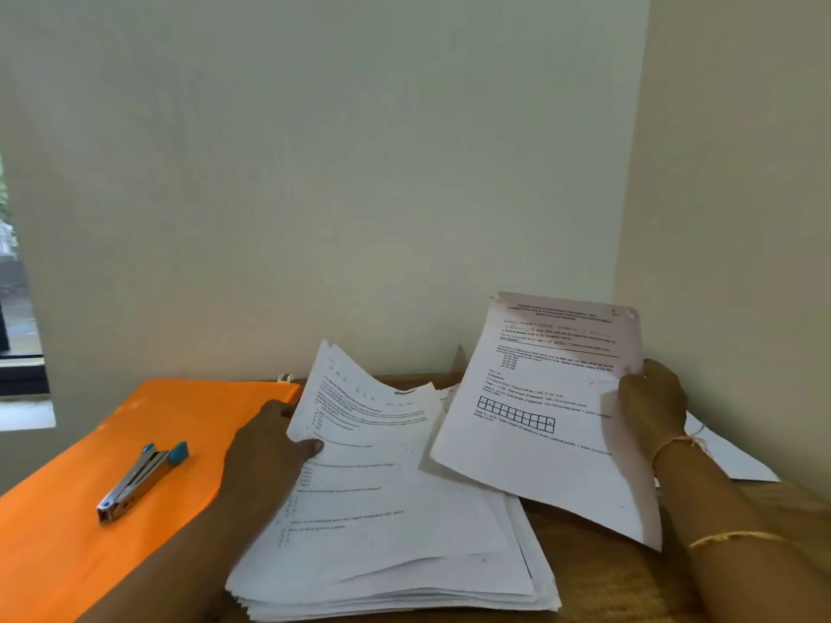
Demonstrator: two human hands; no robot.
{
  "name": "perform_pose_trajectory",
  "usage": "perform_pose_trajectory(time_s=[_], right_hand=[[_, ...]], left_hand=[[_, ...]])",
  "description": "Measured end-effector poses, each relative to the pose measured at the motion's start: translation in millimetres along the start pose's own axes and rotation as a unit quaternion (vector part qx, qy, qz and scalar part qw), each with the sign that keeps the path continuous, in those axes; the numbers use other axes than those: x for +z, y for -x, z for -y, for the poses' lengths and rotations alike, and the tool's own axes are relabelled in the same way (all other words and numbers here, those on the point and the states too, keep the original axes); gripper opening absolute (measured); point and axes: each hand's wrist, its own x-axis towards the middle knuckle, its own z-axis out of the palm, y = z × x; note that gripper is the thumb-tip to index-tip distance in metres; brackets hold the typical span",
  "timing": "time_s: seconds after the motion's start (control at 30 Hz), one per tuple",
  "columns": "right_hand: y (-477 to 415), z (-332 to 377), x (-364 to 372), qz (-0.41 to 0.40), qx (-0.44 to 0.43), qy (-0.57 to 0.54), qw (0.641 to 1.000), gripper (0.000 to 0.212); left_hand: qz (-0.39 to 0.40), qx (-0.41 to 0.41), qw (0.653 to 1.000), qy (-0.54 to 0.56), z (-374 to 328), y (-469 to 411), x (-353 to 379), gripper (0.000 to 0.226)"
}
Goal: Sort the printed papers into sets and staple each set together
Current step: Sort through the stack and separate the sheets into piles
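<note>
A thick stack of printed papers (395, 555) lies on the wooden table in front of me. My left hand (270, 447) grips the left edge of the top few sheets (359, 397) and lifts their far end off the stack. My right hand (652, 406) holds a thin set of printed sheets (539, 420) by its right edge, raised and tilted above the stack's right side. This set shows text and a row of boxes. A metal stapler with blue ends (139, 481) lies on the orange folder at my left, apart from both hands.
The orange folder (90, 532) covers the left part of the table. More white sheets (737, 460) lie at the far right behind my right wrist. Walls close the table in at the back and right. A window shows at the far left.
</note>
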Motion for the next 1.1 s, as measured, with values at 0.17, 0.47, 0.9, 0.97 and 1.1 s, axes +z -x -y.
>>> perform_pose_trajectory(time_s=[0.17, 0.47, 0.9, 0.97, 1.1], right_hand=[[1.9, 0.1, 4.5, 0.003, 0.006, -0.007, 1.000, 0.019], [5.8, -0.4, 1.8, -0.060, 0.018, -0.038, 0.997, 0.020], [13.4, 5.9, 6.7, -0.022, 0.067, -0.090, 0.993, 0.020], [20.7, 15.4, 15.7, 0.034, 0.083, -0.101, 0.991, 0.026], [44.7, 40.8, 35.6, 0.137, 0.071, -0.116, 0.981, 0.027]], left_hand=[[-0.047, 0.029, 0.998, -0.037, 2.2, -4.0, -4.0, 0.015], [-0.130, 0.104, 0.986, 0.025, -3.5, -5.3, -13.0, 0.019], [-0.090, 0.126, 0.982, 0.113, -4.8, -4.9, -7.1, 0.011], [-0.074, 0.119, 0.981, 0.135, -5.3, -3.0, -5.3, 0.008], [-0.042, 0.110, 0.978, 0.172, -5.8, 1.0, -0.7, 0.020]])
